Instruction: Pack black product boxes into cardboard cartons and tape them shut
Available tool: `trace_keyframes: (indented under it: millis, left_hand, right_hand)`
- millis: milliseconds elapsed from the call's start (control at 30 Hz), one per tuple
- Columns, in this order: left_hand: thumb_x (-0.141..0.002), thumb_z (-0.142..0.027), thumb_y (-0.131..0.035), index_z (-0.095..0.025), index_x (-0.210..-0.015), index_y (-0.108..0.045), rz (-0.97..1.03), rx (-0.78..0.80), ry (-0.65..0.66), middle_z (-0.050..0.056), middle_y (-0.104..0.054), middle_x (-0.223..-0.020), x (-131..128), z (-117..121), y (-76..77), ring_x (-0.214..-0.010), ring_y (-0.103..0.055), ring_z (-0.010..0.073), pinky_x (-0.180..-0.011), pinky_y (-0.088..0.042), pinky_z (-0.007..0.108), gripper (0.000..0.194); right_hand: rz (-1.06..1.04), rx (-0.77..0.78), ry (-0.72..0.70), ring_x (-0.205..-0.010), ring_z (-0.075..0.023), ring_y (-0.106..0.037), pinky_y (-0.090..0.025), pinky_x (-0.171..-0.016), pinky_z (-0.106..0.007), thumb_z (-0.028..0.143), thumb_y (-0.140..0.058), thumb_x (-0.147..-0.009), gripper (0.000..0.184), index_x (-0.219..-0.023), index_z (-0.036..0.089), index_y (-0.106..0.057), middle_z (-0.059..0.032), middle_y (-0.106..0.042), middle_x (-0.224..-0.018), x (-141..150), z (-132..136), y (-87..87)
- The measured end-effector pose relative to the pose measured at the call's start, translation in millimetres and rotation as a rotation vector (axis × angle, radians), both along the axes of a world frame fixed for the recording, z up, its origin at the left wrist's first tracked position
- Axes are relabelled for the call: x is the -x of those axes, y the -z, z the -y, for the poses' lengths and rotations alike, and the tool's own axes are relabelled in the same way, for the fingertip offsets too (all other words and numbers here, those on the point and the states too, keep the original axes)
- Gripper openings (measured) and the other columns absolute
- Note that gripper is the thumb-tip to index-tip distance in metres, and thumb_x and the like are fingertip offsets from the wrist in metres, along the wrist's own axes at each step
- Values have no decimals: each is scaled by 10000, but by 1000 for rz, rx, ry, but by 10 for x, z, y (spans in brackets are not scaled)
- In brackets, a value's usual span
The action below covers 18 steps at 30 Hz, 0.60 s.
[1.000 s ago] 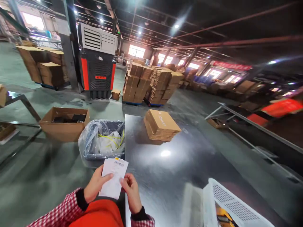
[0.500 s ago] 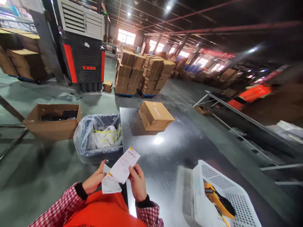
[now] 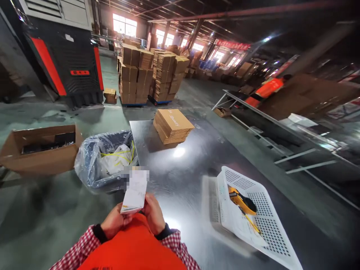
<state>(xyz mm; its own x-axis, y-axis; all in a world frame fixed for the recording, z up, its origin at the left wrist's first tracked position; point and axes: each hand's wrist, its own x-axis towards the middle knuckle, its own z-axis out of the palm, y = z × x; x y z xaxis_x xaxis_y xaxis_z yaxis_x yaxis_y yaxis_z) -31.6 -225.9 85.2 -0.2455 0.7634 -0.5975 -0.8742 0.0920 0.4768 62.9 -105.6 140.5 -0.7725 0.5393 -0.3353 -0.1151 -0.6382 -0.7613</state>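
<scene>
Close to my body, both hands hold white paper slips [image 3: 135,193], stacked together, with small orange-yellow marks. My left hand [image 3: 116,221] grips the lower left side of the slips. On their lower right edge my right hand [image 3: 154,214] is closed, its fingertips partly hidden behind the paper. The upper part of the slips is blurred out. Right of my hands stands a white perforated basket [image 3: 225,210] on the dark metal table [image 3: 180,180]. Inside it lie a yellow-and-black tool [image 3: 243,200], a thin yellow item [image 3: 251,221] and some papers.
A stack of flat cardboard [image 3: 174,125] sits at the table's far end. Left of the table are a lined grey bin [image 3: 84,165] with white waste and an open carton [image 3: 42,155]. Beyond stand carton stacks [image 3: 135,75], a large cooler [image 3: 75,56] and a person in orange [image 3: 266,90].
The two slips, held apart before, are now together in one stack, and my hands have come closer to each other. My view has shifted to the right.
</scene>
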Motion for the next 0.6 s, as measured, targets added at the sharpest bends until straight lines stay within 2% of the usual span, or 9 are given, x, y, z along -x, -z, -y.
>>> trace_keyframes:
  millis: [67, 133, 200, 300, 400, 433, 500, 567, 600]
  left_hand:
    - [-462, -326, -917, -135, -843, -690, 79, 0, -51, 10, -696, -749, -14, -4, 8, -583, -547, 64, -562, -458, 156, 483]
    - [-497, -322, -907, -133, -857, -708, 122, -26, -31, 14, -701, -771, -34, -1, -1, -624, -575, 72, -600, -477, 155, 453]
    - [-522, -335, -897, -128, -863, -715, 157, -47, 15, 32, -709, -804, -63, 4, -19, -664, -608, 92, -624, -494, 168, 439]
    - [-655, -384, -824, -112, -936, -722, 176, -63, 158, 77, -717, -886, -111, 11, -47, -703, -641, 119, -643, -507, 194, 404]
    - [-736, -459, -743, -134, -1108, -689, -15, -66, 288, 121, -693, -1085, -136, 36, -60, -904, -663, 210, -814, -529, 306, 497]
    - [-743, -481, -732, -162, -1172, -662, -108, -64, 278, 118, -657, -1192, -136, 51, -66, -1040, -628, 245, -917, -499, 352, 539]
    - [-788, -521, -678, -217, -1263, -609, -313, -49, 171, 83, -539, -1383, -129, 88, -105, -1292, -461, 265, -1114, -340, 398, 569]
    - [-886, -584, -501, -227, -1303, -583, -515, -54, 91, 56, -468, -1457, -120, 126, -200, -1396, -325, 241, -1196, -178, 396, 555]
    - [-919, -605, -398, -211, -1306, -585, -607, -80, 73, 65, -479, -1448, -120, 140, -269, -1396, -327, 244, -1201, -162, 406, 582]
  right_hand:
    - [-21, -93, -68, -709, -151, -623, -497, -668, -264, 464, -764, -717, 344, -894, 175, -703, -27, -711, -817, -30, 40, 15]
    - [-15, -226, -107, -686, -135, -599, -483, -662, -248, 441, -775, -713, 323, -888, 178, -706, -12, -697, -790, -61, 67, 39]
    - [31, -317, -80, -630, -121, -567, -460, -612, -233, 466, -756, -725, 313, -805, 168, -699, -1, -672, -715, -83, 88, 91]
    - [97, -330, 20, -568, -123, -542, -451, -559, -241, 518, -732, -722, 362, -756, 161, -679, 4, -645, -651, -97, 118, 204]
    - [116, -290, 108, -541, -133, -545, -458, -527, -252, 528, -734, -708, 372, -756, 164, -672, -2, -647, -644, -120, 137, 268]
    - [114, -285, 134, -541, -135, -548, -461, -526, -254, 525, -737, -705, 367, -755, 167, -674, -4, -649, -644, -133, 138, 268]
    - [103, -281, 188, -557, -138, -563, -473, -544, -256, 512, -747, -698, 350, -756, 174, -679, -6, -662, -655, -170, 138, 245]
    - [97, -282, 222, -588, -144, -581, -486, -574, -259, 497, -753, -698, 331, -756, 178, -686, -13, -678, -683, -213, 139, 214]
    - [97, -283, 234, -603, -147, -588, -489, -581, -261, 492, -754, -698, 327, -760, 178, -691, -17, -686, -698, -235, 142, 205]
